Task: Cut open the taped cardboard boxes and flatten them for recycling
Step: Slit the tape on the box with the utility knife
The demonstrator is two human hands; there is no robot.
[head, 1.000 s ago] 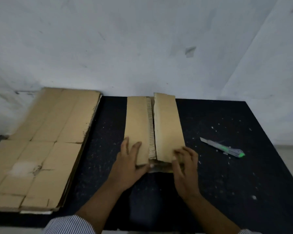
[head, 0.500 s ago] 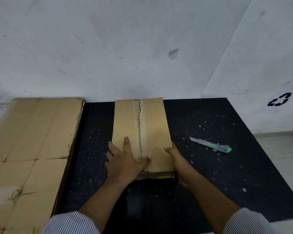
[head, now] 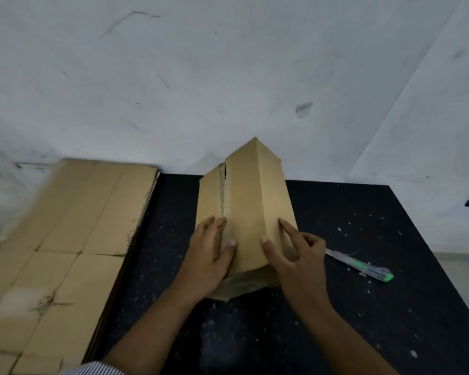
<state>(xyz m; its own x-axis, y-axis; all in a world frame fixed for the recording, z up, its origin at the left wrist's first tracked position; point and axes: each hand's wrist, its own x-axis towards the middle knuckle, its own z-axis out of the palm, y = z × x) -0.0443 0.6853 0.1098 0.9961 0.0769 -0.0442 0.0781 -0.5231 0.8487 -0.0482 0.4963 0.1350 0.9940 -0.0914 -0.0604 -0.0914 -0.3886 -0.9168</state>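
A long brown cardboard box (head: 251,201) lies lengthwise at the middle of the black table (head: 363,307), its far end tipped up off the surface. A cut seam with exposed corrugation runs down its top left. My left hand (head: 210,259) lies flat on the near left of the box, fingers over the seam. My right hand (head: 295,255) holds the near right edge, thumb on top and fingers against the side. A utility knife (head: 359,265) with a green end lies on the table to the right of my right hand.
A stack of flattened cardboard sheets (head: 65,239) covers the left side of the table and overhangs its edge. White walls stand close behind the table. Small cardboard scraps dot the black surface.
The box has gone from lying flat under both hands to tipped up at its far end. My right hand has shifted from the top to the right edge.
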